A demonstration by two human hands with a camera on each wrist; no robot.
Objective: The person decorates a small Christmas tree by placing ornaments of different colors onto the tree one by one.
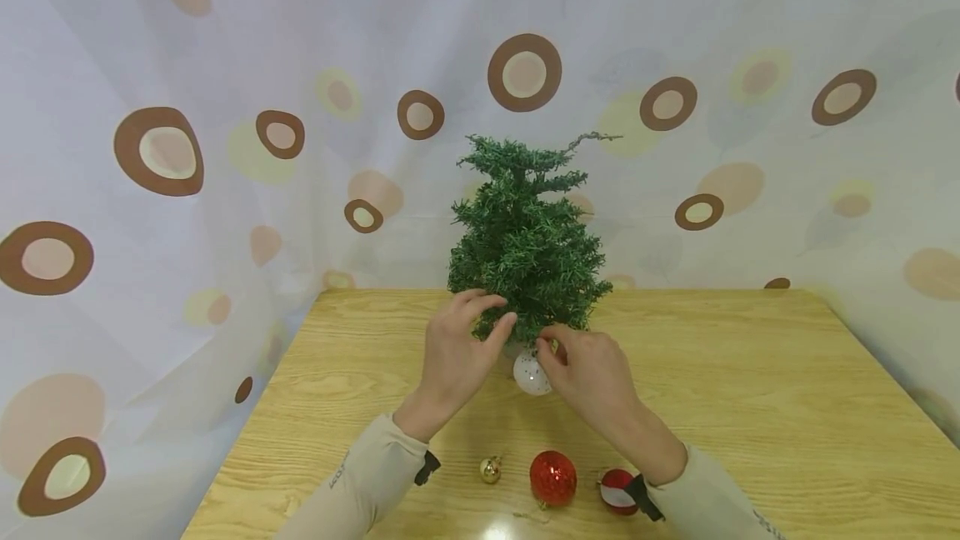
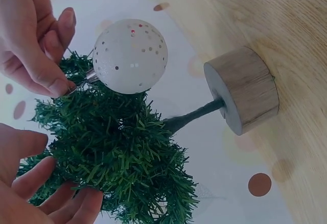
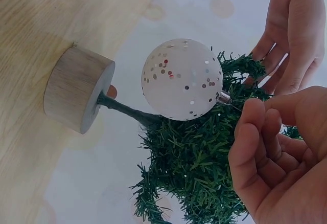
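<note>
A small green artificial Christmas tree (image 1: 528,248) stands on a round wooden base (image 2: 245,91). Low at its front hangs a white bauble (image 3: 181,81) with speckled dots and a silver cap (image 3: 224,98). My right hand (image 1: 596,373) pinches the thin hanging loop above that cap between thumb and forefinger, close to the lower branches. On the other side, my left hand (image 1: 461,348) is beside the branches, its thumb and fingers apart with nothing held between them. In the left wrist view its fingertips (image 2: 87,206) overlap the greenery.
On the wooden table (image 1: 360,357), near the front, lie a small gold bauble (image 1: 491,469), a glittery red bauble (image 1: 553,479) and a red-and-white bauble (image 1: 617,491). The last one is close to my right wrist strap. A patterned curtain (image 1: 300,65) stands behind the table.
</note>
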